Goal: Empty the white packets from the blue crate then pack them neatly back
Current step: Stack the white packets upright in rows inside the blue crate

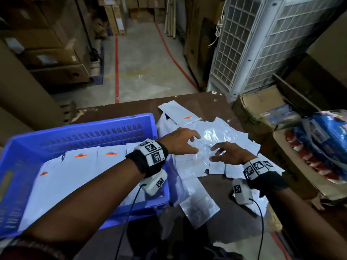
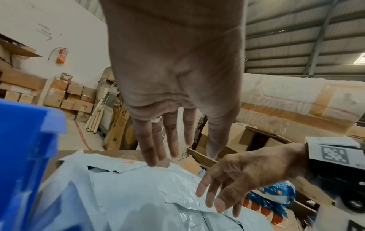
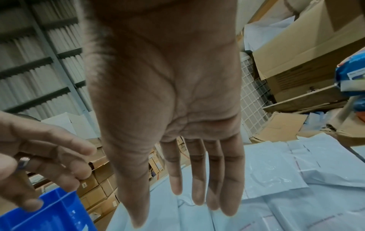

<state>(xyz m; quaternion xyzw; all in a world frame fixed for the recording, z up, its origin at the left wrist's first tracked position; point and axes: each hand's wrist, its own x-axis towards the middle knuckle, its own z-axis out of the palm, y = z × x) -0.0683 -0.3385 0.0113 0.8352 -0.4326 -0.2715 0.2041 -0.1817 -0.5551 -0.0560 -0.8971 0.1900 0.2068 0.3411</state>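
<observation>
Both hands over the loose white packets (image 1: 202,147)

Left hand (image 1: 178,140) and right hand (image 1: 228,152), fingers spread and holding nothing, hover right of the blue crate (image 1: 93,128).

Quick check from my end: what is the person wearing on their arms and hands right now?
Both hands, left hand and right hand, are bare with no gloves. Each wrist carries a black wristband topped with white blocks printed with black square markers. A white camera pod hangs under each wrist, trailing a thin black cable. The left hand has a ring on one finger. No sleeves reach the forearms.

Dim head view — wrist views brighter, edge-warped.
</observation>
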